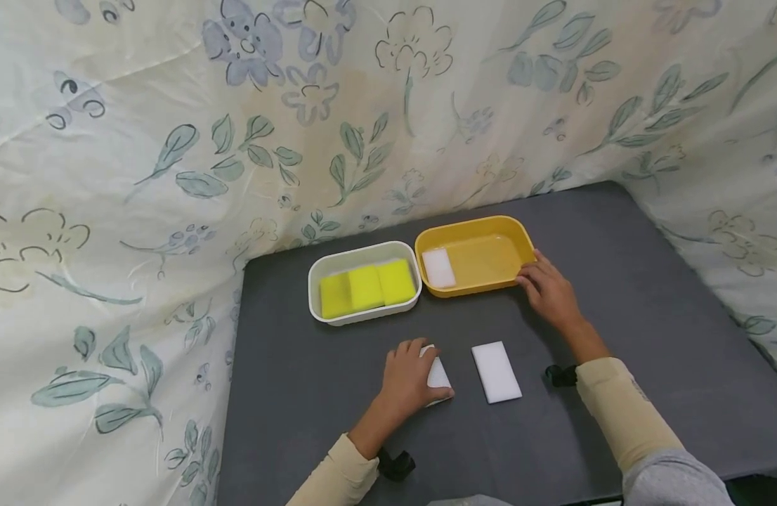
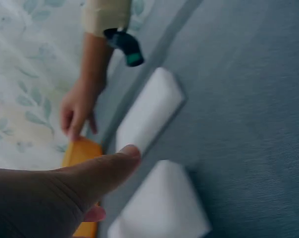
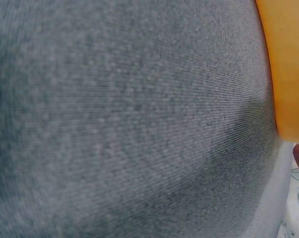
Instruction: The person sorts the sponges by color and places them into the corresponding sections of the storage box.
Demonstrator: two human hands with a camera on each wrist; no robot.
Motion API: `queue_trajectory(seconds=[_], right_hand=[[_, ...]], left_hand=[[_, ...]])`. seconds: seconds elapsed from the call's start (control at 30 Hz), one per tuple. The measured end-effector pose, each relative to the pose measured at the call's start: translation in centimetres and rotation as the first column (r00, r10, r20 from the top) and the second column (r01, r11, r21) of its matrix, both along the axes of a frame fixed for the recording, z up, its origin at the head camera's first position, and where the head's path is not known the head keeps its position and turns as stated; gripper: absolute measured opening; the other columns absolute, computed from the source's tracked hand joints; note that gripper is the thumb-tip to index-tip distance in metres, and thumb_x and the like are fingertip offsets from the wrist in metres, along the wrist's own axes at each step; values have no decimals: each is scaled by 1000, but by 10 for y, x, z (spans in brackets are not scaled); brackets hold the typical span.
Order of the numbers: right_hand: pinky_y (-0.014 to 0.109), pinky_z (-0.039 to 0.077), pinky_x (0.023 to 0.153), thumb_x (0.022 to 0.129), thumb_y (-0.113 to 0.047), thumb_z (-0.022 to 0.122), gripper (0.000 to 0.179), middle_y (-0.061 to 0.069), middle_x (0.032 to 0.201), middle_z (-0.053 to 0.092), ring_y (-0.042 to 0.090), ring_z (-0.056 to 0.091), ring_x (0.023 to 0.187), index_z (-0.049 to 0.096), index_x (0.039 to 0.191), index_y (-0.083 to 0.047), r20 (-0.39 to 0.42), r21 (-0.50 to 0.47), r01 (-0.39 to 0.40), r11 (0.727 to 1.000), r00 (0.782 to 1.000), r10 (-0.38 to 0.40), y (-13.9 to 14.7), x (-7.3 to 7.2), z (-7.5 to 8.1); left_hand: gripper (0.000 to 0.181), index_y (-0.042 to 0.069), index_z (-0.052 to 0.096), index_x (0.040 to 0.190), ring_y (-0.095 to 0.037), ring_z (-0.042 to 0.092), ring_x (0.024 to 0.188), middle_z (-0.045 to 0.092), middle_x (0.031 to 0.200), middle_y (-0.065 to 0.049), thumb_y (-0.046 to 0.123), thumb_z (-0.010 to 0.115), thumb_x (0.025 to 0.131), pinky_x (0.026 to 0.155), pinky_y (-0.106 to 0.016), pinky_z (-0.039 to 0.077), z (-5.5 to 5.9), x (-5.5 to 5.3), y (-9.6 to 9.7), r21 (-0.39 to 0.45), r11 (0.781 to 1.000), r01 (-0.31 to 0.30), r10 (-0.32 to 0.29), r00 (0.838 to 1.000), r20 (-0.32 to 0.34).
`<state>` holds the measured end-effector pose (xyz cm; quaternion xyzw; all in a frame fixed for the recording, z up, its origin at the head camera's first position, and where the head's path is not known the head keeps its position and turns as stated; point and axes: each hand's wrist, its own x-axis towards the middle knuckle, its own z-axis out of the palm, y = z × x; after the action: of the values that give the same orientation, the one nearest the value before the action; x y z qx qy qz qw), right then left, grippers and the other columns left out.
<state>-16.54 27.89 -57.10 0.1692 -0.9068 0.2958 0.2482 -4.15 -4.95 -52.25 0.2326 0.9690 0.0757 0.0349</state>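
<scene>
My left hand (image 1: 409,372) is over a white sponge (image 1: 438,376) on the dark table, its thumb and fingers spread across the block. In the left wrist view the thumb (image 2: 115,166) is straight, with a strip of table showing between it and the near white sponge (image 2: 162,208). A second white sponge (image 1: 497,372) lies flat to the right. My right hand (image 1: 549,292) holds the near right corner of the yellow tray (image 1: 490,256) at its rim. Inside that tray, at the left end, lies another white sponge (image 1: 439,268).
Beside the yellow tray stands a white tray (image 1: 334,263) with three yellow sponges (image 1: 366,287) in a row. A floral curtain (image 1: 338,161) hangs behind the dark table (image 1: 287,400) and along its sides.
</scene>
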Motion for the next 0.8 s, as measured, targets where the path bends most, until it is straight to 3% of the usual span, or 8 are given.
queue_trajectory(seconds=[0.2,0.4,0.63,0.8], right_hand=[[58,37,106,87,-3,76,15,20,106,67,39,43,137,69,100,1,8,1,5,1000,1000,-5,0,1,0],[57,35,108,88,-4,75,14,19,107,67,37,42,139,69,99,1,27,-6,14,1000,1000,-14,0,2,-1],[56,36,107,87,-3,76,14,19,105,67,39,44,137,69,98,1,6,-9,0,1000,1000,0,0,0,0],[53,36,109,86,-2,76,14,18,102,67,40,45,135,69,97,0,-11,-14,-10,1000,1000,10,0,0,0]], left_hand=[[83,17,59,133,-30,49,125,50,142,-11,62,86,68,95,-49,45,-11,6,0,-59,998,12,-9,998,60],[78,17,59,131,-30,49,122,52,136,-12,54,89,69,94,-49,45,-14,6,3,-76,997,12,-8,999,47],[85,16,58,133,-29,49,120,53,134,-12,54,92,65,97,-47,43,-13,7,3,-121,992,22,-19,1000,25],[83,16,57,132,-30,50,123,53,136,-15,50,93,65,99,-45,43,-13,8,2,-105,994,28,-26,1000,15]])
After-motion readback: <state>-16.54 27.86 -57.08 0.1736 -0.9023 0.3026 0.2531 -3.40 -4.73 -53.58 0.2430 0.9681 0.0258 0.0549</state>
